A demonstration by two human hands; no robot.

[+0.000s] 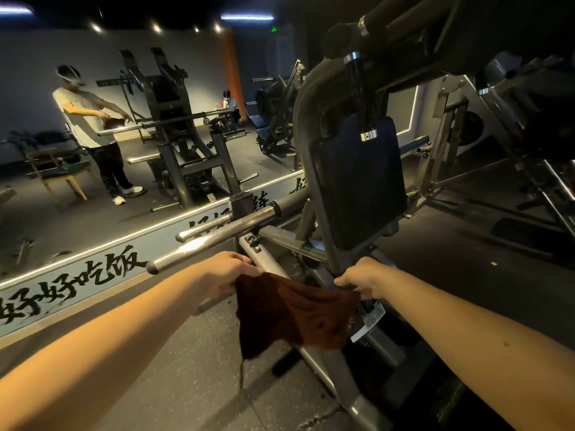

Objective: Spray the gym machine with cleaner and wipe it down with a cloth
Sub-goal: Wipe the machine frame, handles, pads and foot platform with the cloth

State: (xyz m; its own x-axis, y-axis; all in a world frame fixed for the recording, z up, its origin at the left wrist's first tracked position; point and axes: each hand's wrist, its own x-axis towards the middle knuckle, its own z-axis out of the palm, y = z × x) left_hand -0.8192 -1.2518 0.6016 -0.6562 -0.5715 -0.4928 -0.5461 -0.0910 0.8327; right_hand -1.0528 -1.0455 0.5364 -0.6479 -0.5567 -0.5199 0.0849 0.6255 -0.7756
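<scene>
A dark brown cloth (289, 312) hangs stretched between my two hands over the grey frame of the gym machine (314, 181). My left hand (228, 269) grips the cloth's upper left corner. At the cloth's upper right corner my right hand (362, 276) pinches it. The machine has a dark padded back rest (357, 181), chrome weight pegs (227, 227) sticking out to the left, and a sloping grey base rail (339, 371) under the cloth. No spray bottle is in view.
A wall mirror (93, 135) on the left reflects a person holding the cloth, other machines and a chair. A band with black lettering (102, 275) runs below the mirror. More machine frames (513, 135) crowd the right. Speckled rubber floor (174, 384) lies in front.
</scene>
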